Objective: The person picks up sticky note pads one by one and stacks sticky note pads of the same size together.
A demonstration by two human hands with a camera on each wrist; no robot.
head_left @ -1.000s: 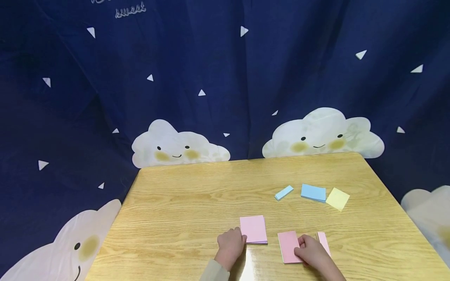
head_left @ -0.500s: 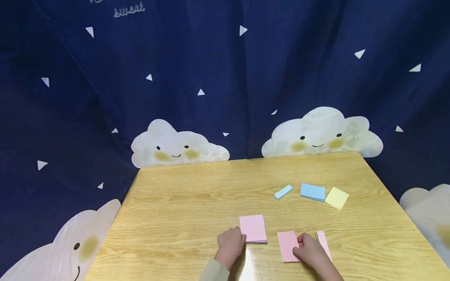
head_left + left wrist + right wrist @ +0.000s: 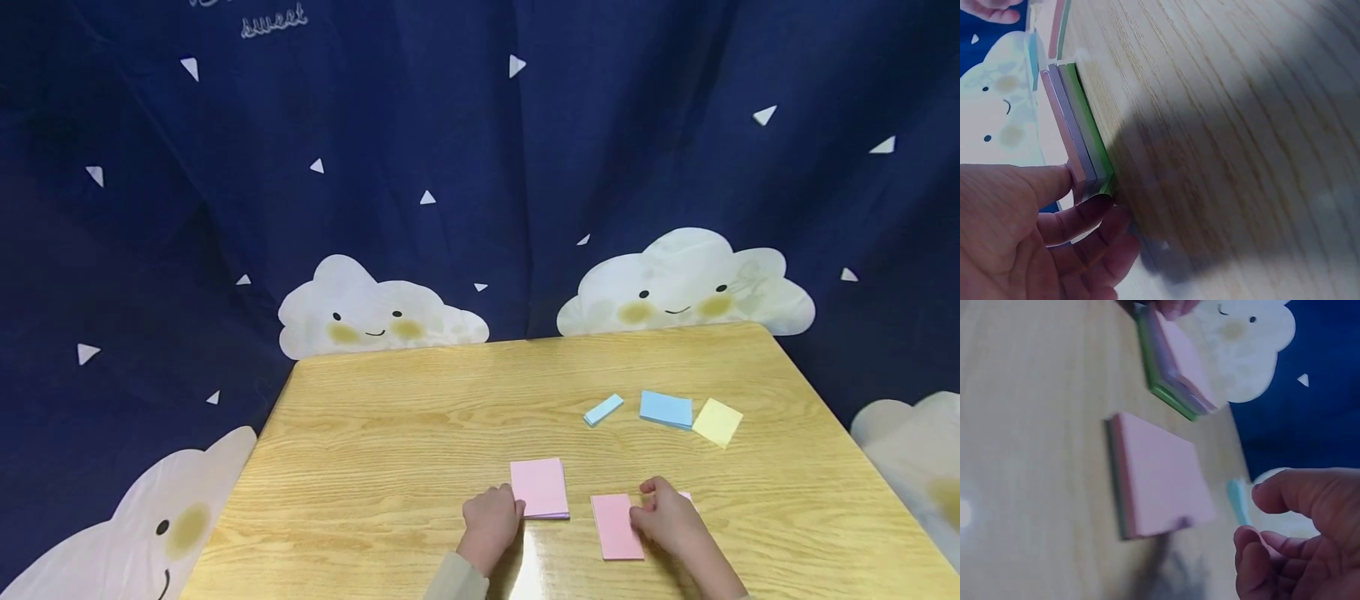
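Two hands at pink pads on the counter (image 3: pixel 420 433).
Left hand (image 3: pixel 491 518) pinches the pad (image 3: pixel 538 487); right hand (image 3: pixel 666 518), released, beside the sheet (image 3: pixel 617 527).

A light wooden table (image 3: pixel 420 433) carries a small pale-blue paper strip (image 3: pixel 603 409), a blue square notepad (image 3: pixel 666 410) and a yellow square notepad (image 3: pixel 717 422) touching it. Behind hangs a navy cloud-printed curtain (image 3: pixel 465 167).

My wooden surface (image 3: pixel 420 433) carries two pink pads (image 3: pixel 538 487) (image 3: pixel 617 526), a blue strip (image 3: pixel 603 409), blue pad (image 3: pixel 666 409) and yellow note (image 3: pixel 717 422).
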